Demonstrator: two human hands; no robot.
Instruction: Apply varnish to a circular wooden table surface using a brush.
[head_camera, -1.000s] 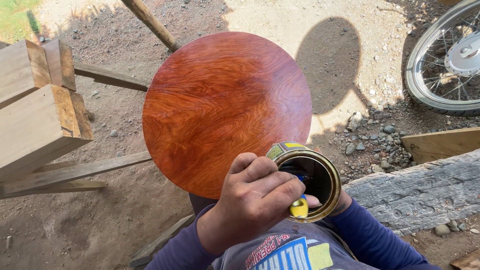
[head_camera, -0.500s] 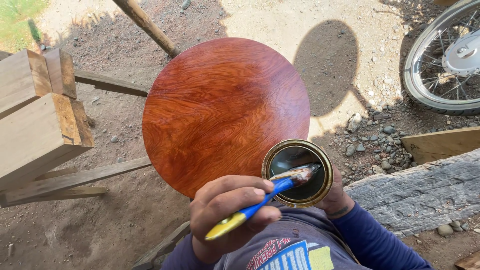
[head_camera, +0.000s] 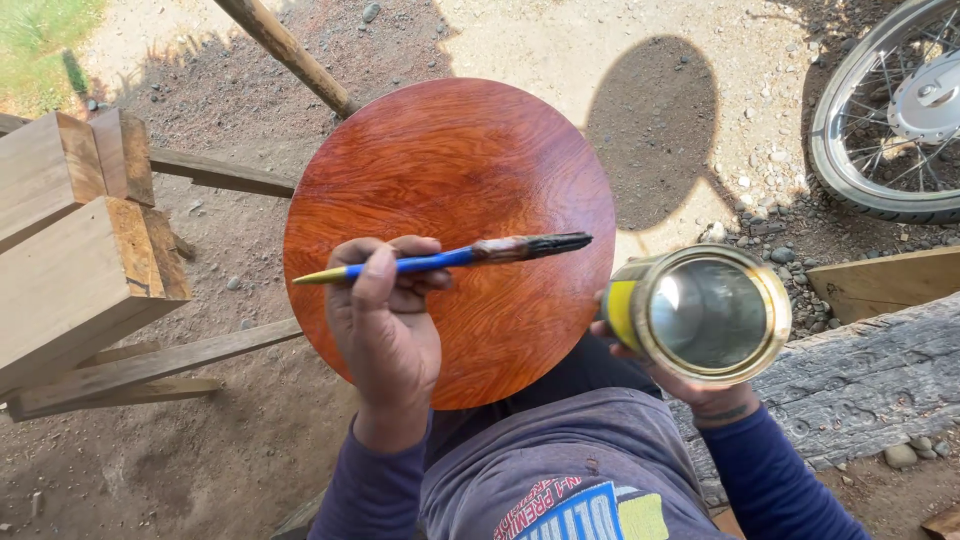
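Left of frame: stacked timber blocks (head_camera: 75, 260), untouched, on bare dirt.

Centre left: left hand (head_camera: 385, 325) now clear of the tin, fingers together and clamped on the blue-and-yellow handle of the paintbrush (head_camera: 450, 258). Half a second ago bristles still inside the tin; now lifted out and carried left, brush held level, dark wet tip pointing toward the right of the frame. Judged: brush loaded and ready over the work.

Centre: round reddish wooden disc (head_camera: 450, 170), glossy, directly under the brush; bristles hovering above its right-hand half, contact not discernible.

Centre right: right hand (head_camera: 690, 385), mostly hidden, wrapped round the yellow-banded tin (head_camera: 705, 312). Tin now tipped, mouth facing the camera, drawn off the disc's lower right edge.

Right of frame: grey weathered beam (head_camera: 860, 375); spoked wheel (head_camera: 890, 110) in the upper right corner.
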